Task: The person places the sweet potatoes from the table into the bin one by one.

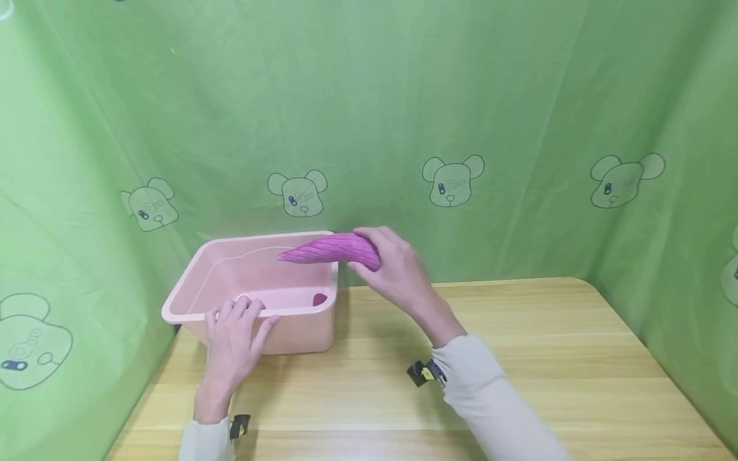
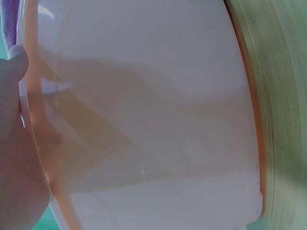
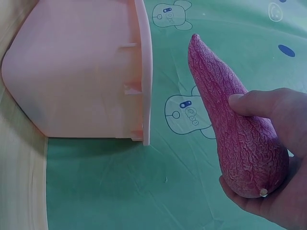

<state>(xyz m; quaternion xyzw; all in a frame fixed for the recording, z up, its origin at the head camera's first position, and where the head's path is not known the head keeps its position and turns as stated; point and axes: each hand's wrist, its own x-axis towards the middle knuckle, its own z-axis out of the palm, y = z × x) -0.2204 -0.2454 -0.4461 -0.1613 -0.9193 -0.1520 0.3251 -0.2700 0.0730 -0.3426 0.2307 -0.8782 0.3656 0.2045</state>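
My right hand (image 1: 399,267) grips a wrinkled purple sweet potato (image 1: 331,248) by its thick end and holds it above the right rim of a pink plastic bin (image 1: 305,333). Its tapered tip points left, over the bin's opening. In the right wrist view the thumb lies along the upper side of the sweet potato (image 3: 242,148), with fingers beneath. My left hand (image 1: 233,336) grips the bin's near rim, fingers hooked over the inside and thumb along the rim. A small dark red object (image 1: 319,299) shows on the bin floor, partly hidden by the near wall.
The bin stands on the left part of a light wooden table (image 1: 519,358). A green curtain (image 1: 369,115) printed with bear heads hangs behind the table and along both sides. Each wrist carries a small black camera mount (image 1: 423,372).
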